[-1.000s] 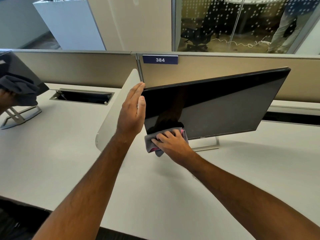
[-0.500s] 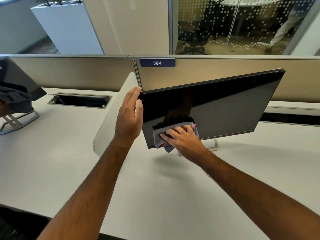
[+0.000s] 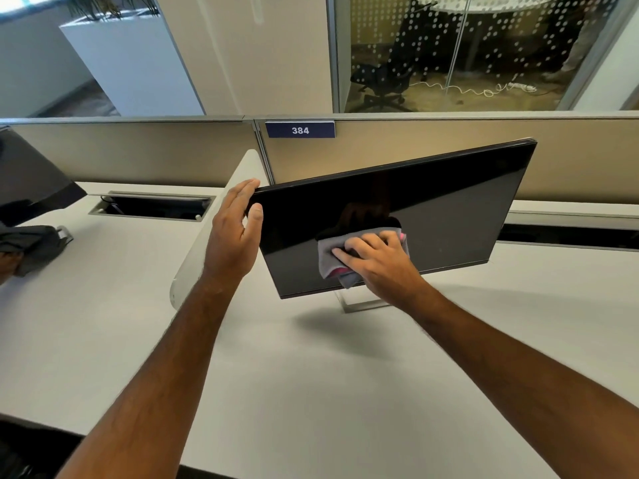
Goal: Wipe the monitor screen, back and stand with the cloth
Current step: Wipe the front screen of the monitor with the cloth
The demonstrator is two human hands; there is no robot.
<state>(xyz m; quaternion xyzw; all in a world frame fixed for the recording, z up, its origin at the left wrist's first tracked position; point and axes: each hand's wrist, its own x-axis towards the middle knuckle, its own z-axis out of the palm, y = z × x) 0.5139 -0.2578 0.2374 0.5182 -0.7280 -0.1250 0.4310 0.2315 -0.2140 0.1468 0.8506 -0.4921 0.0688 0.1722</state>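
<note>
Two monitors [image 3: 432,209] [image 3: 31,178], two cloths [image 3: 332,257] [image 3: 34,243], one desk [image 3: 311,375], one number plate [image 3: 300,130].

Cloth [image 3: 332,254] on monitor [image 3: 449,209], desk [image 3: 311,375] beneath.

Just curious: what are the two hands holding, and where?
The left hand holds the monitor by its upper left corner. The right hand presses the cloth flat on the lower screen.

Views: one only, so no shared part.
Position: worn on the person's head, above the near edge of the white desk [image 3: 311,392].
Facing: forward and down, toward the beige partition [image 3: 570,160].
Nearness: close; both forearms reach in from below.
Lens: wide-angle.
</note>
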